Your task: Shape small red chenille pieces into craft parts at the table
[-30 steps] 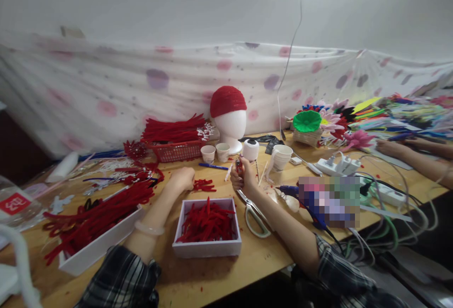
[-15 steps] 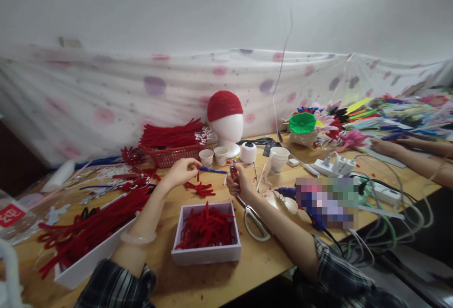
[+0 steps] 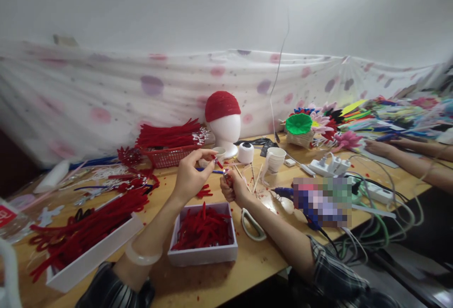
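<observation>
Between the thumb and fingertips of my left hand [image 3: 191,172] is a short red chenille stem piece [image 3: 219,163]. My right hand [image 3: 235,188] is wrapped round a lighter [image 3: 226,174], its metal top pointing up close to the red piece. Just below both hands stands a white box [image 3: 201,257] full of short red chenille pieces [image 3: 203,227]. A few more loose red pieces [image 3: 204,191] lie on the wooden table behind the box, partly hidden by my left hand. A blue pen [image 3: 212,171] lies behind the hands. Scissors [image 3: 253,225] rest under my right forearm.
A foam head with a red cap [image 3: 222,105] stands at the back, near a red basket [image 3: 170,158] of long stems. Cups [image 3: 276,159], a glue gun [image 3: 285,192] and power strips [image 3: 329,166] are on the right. Another person's hands [image 3: 380,147] work at far right.
My left hand has moved right and nearer, bringing the red piece up beside the lighter. My right hand has shifted slightly left and down with the lighter.
</observation>
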### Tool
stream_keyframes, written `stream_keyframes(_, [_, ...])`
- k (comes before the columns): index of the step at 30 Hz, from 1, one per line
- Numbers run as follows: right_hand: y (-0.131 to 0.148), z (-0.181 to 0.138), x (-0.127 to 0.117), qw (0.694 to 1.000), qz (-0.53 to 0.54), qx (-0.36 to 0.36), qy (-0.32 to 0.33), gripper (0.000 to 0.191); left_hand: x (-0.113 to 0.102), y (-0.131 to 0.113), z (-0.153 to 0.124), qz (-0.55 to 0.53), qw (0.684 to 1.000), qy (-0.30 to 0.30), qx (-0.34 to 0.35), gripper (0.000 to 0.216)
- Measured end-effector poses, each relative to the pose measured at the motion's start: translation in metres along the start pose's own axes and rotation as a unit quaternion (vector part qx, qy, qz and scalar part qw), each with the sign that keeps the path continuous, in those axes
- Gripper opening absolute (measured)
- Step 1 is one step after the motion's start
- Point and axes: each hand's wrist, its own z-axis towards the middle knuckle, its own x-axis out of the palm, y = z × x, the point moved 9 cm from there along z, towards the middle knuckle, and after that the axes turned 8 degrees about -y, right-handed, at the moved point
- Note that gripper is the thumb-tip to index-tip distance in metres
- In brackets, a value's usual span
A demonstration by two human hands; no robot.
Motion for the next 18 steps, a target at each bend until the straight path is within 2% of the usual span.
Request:
stream_keyframes(4, [0.006,0.0,-0.002,0.999,-0.005,-0.031,-0.01,0.045,-0.003,0.002,0.001,0.022,1.0,-0.016,0.013,0.019])
stream_keyframes(8, [0.009,0.0,-0.002,0.998,-0.028,-0.063,-0.009,0.044,0.002,-0.003,-0.001,0.041,0.998,0.0,0.047,0.019])
stream_keyframes(12, [0.009,0.0,-0.001,0.998,-0.024,-0.059,-0.006,0.045,0.006,-0.011,-0.004,0.059,0.995,0.006,0.084,0.018])
stream_keyframes(18, [0.009,-0.002,-0.001,0.998,-0.031,-0.06,-0.006,0.046,0.007,-0.013,-0.005,0.057,0.994,0.008,0.094,0.018])
